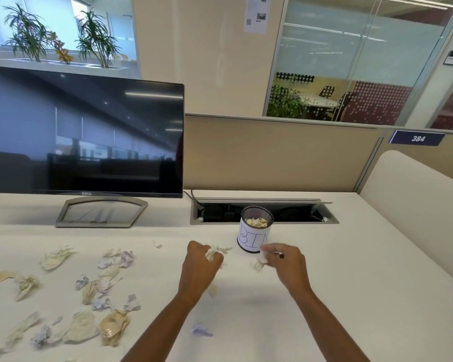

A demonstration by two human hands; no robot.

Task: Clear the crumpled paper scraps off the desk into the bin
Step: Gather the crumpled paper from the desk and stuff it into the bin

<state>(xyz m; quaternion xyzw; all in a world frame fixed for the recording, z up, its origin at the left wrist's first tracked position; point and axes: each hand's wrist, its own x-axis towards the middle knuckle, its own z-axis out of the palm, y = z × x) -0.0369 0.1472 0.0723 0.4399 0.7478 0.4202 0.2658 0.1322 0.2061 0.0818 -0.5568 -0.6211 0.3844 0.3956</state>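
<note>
Head view: the desk (351,283) is seen from above, with both forearms reaching forward toward the bin (254,239).
Bin: a small mesh cup with a paper label lettered BIN, upright on the desk just in front of an open cable tray (264,212).
Bin contents: cream scraps (256,222) show at rim height, so some clearing is done.
Left hand (203,259): fingers are curled round a crumpled wad (215,253), near the bin on its left side and below its rim, not over the opening.
Right hand (285,259): fingertips appear to pinch a white scrap (263,256) right in front of the bin's base. A blurred bit (258,266) sits just under it; whether it is held or lying on the desk cannot be told.
Loose pile (102,283): many cream, white and lilac scraps lie spread over the left part of the desk, in front of the monitor (84,137) and well apart from the bin.
Strays: a lilac scrap (200,330) lies between the forearms and a small white scrap (156,244) lies left of the left hand.
Progress, as judged: early to middle; most of the scraps remain on the desk.
Outstanding: drop both held pieces in, then fetch the pile and the strays.
Concern: the bin looks nearly full and may not take everything left.
</note>
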